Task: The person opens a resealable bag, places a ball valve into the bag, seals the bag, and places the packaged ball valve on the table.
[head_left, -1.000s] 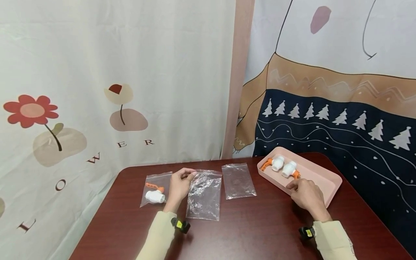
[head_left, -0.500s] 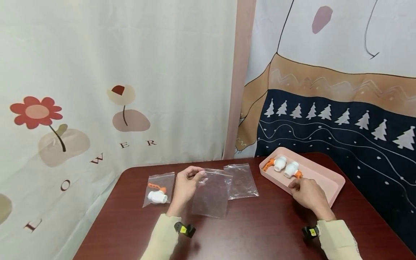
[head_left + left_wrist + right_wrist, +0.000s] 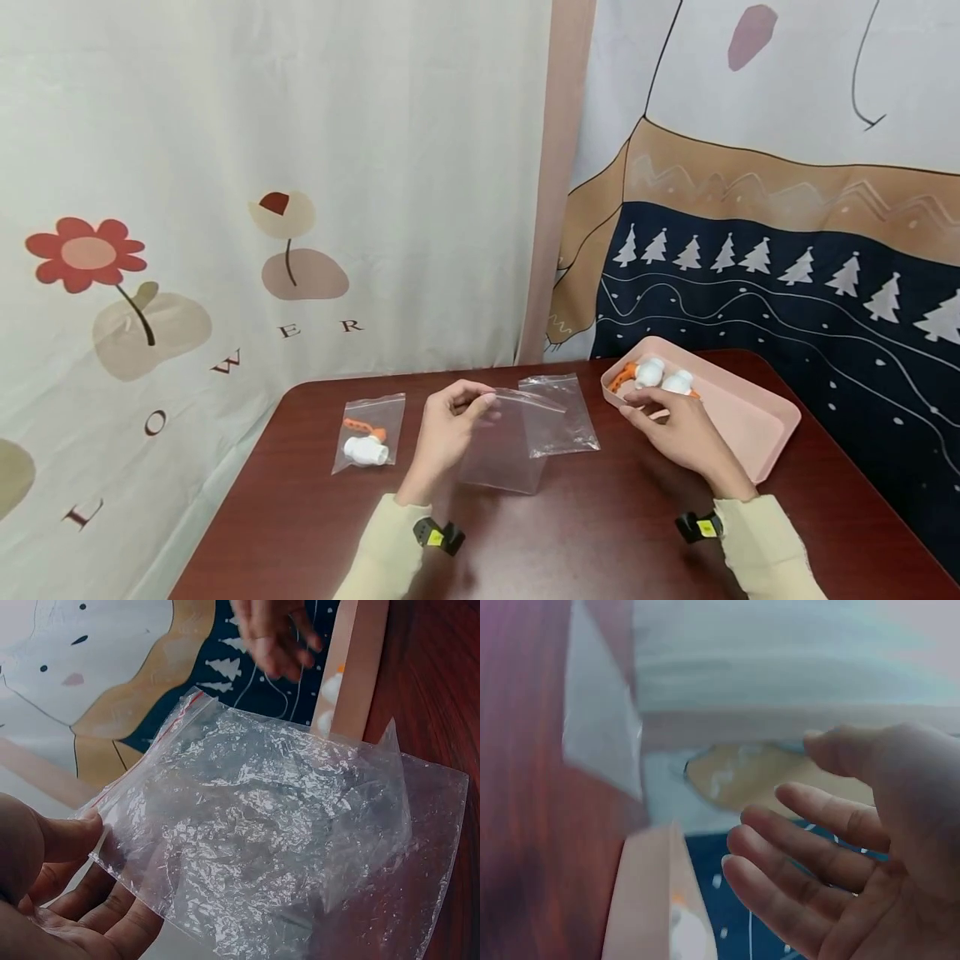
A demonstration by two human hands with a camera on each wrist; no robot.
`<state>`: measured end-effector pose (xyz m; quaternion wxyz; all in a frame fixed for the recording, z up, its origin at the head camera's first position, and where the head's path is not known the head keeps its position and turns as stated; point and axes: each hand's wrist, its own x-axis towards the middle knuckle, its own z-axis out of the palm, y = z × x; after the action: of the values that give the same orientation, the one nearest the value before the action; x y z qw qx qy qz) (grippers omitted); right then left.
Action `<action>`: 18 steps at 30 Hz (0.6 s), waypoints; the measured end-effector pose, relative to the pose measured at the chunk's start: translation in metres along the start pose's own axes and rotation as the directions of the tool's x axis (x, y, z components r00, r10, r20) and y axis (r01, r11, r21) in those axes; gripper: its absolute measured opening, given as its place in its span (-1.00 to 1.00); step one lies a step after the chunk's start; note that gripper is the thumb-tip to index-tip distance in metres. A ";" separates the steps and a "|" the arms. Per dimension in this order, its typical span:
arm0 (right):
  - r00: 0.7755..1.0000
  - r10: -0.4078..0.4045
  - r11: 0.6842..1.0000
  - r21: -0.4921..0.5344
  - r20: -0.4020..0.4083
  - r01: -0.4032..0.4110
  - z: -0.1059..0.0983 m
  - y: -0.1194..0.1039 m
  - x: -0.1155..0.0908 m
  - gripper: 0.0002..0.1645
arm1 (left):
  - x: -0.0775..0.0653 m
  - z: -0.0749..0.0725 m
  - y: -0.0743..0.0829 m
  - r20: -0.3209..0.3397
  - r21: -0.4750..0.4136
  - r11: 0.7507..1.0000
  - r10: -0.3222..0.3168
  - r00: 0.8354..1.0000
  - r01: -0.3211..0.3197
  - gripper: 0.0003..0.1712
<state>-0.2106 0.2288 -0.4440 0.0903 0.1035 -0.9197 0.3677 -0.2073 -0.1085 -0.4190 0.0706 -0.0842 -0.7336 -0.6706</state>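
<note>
My left hand (image 3: 448, 429) pinches a clear zip bag (image 3: 247, 825) at one end of its zip edge, between thumb and fingers. The bag hangs over the table, and the left wrist view shows its crinkled film and red zip line. My right hand (image 3: 686, 429) holds nothing; its fingers are loosely bent with the thumb apart in the right wrist view (image 3: 832, 847). It hovers over the near-left rim of a pink tray (image 3: 757, 408). In the tray lie two white valves with orange handles, a left valve (image 3: 648, 372) and a partly hidden right valve (image 3: 678, 382).
A second clear zip bag (image 3: 573, 421) lies flat at the back of the table, partly behind the held bag. On the left, another zip bag (image 3: 393, 412) contains a white valve (image 3: 366, 451) with an orange handle. Printed curtains (image 3: 420, 208) hang right behind the table.
My left hand has lifted its bag off the table and moved right with it. My right hand has moved left and up across the tray's near rim, its fingers opening out.
</note>
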 end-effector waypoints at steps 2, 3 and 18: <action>1.000 -0.011 0.999 0.041 0.014 0.010 0.003 -0.009 0.002 -0.55 | -0.002 0.002 0.002 0.030 0.005 1.000 0.017 0.999 -0.017 -0.86; 1.000 -0.021 0.998 0.065 0.020 0.020 0.005 -0.013 0.003 -0.56 | -0.002 0.003 0.003 0.045 0.008 1.000 0.023 0.999 -0.024 -0.86; 0.968 -0.228 0.951 0.240 0.109 0.197 0.021 -0.075 -0.001 -0.73 | -0.013 0.028 0.011 0.202 0.063 0.996 0.048 0.978 -0.062 -0.85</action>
<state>-0.1926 0.1616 -0.4098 0.0544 0.2364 -0.8591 0.4506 -0.1920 -0.0804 -0.4136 0.0177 -0.1693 -0.7571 -0.6307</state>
